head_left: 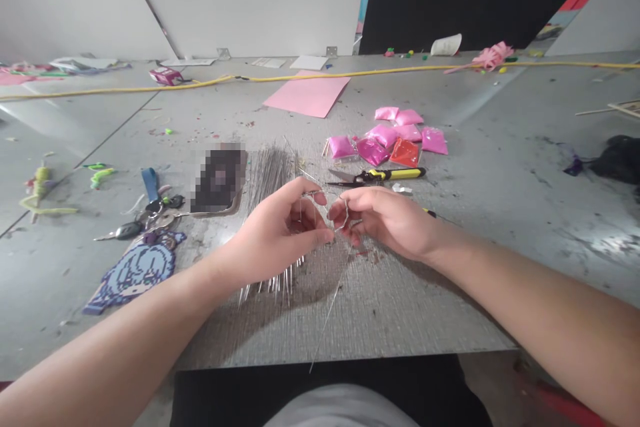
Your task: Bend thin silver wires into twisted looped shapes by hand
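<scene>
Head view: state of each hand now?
Left hand: partly closed, holding thin, silvery bent wire.
Right hand: partly closed, holding the same wire.

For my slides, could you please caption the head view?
Left hand and right hand handle bent wire near loose straight wires.

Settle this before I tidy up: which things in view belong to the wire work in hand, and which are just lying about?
Job in hand: bent wire, wire bundle, probably the yellow-and-black cutters.
Apparently just lying about: keys, pink sheet, paper cup, yellow cord, likely the pink and red packets.
</scene>
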A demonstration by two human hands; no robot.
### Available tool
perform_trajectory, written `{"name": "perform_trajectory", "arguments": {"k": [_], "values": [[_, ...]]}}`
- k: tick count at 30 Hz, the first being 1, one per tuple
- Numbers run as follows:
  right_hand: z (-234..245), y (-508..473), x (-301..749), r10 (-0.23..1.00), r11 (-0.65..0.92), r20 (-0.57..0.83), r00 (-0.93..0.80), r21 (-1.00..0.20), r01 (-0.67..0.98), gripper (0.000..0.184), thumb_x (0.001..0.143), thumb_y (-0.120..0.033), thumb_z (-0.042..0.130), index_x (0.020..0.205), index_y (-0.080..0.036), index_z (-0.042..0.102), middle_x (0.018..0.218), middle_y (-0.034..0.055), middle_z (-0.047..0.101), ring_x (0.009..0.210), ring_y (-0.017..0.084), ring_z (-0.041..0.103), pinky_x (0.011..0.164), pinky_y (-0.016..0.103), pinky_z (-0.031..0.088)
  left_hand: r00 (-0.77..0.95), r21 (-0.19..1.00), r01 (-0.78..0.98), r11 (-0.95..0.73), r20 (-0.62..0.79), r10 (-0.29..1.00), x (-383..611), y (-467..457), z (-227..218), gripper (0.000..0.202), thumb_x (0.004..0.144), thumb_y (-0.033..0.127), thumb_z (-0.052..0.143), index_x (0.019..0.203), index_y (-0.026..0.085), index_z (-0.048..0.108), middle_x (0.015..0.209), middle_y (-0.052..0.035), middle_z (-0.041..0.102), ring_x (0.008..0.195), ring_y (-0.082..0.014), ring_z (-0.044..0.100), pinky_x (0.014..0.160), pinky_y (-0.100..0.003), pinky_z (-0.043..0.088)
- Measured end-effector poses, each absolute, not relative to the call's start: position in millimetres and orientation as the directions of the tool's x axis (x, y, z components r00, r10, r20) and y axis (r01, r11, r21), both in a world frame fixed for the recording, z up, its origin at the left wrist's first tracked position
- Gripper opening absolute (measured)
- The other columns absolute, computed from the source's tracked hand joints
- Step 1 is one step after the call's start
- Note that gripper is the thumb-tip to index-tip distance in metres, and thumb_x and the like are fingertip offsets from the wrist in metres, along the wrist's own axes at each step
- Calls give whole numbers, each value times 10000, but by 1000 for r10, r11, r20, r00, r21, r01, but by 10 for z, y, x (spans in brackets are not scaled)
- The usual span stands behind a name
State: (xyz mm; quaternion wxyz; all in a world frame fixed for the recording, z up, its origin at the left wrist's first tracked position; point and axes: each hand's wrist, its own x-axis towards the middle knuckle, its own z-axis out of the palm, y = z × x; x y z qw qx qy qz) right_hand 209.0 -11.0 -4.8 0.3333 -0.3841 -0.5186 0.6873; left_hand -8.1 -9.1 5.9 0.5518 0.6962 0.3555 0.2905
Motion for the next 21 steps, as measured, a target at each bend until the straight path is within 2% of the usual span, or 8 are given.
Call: {"name": "perform_trajectory", "arguments": {"k": [4,7,10,16,21], "values": [[-14,-146,2096,837,-144,-174,-520,-985,97,128,849,-251,608,922,-178,684,810,24,608,700,153,556,619,288,455,585,978,152,-140,26,811,-84,-88,48,315,859,162,686,1080,232,472,799,17,625,717,-126,600,607,-248,485],[1,-167,2079,845,-82,-181,-503,-974,212,129,852,-313,682,893,-191,673,769,-3,585,655,130,508,591,273,403,592,975,158,-159,36,805,-89,-80,41,317,856,148,677,1084,231,474,810,12,625,725,-129,607,620,-255,488],[15,-169,2064,855,-56,-185,-484,-962,267,156,866,-346,677,864,-190,681,732,-10,579,628,124,492,570,275,373,589,975,156,-158,36,807,-93,-73,38,339,849,132,673,1100,233,468,816,13,621,735,-131,609,634,-261,492],[56,-178,2068,856,-70,-230,-464,-939,336,161,875,-334,652,845,-186,710,687,-5,600,616,132,532,578,289,395,576,971,187,-148,14,817,-86,-77,53,333,853,153,682,1103,226,475,803,16,618,725,-123,604,616,-243,477],[40,-207,2059,889,-45,-220,-402,-915,402,258,889,-421,646,768,-193,651,636,-14,578,574,129,513,538,285,368,566,970,185,-160,28,824,-86,-68,52,326,858,165,689,1099,227,478,795,15,636,701,-114,594,599,-230,471]]}}
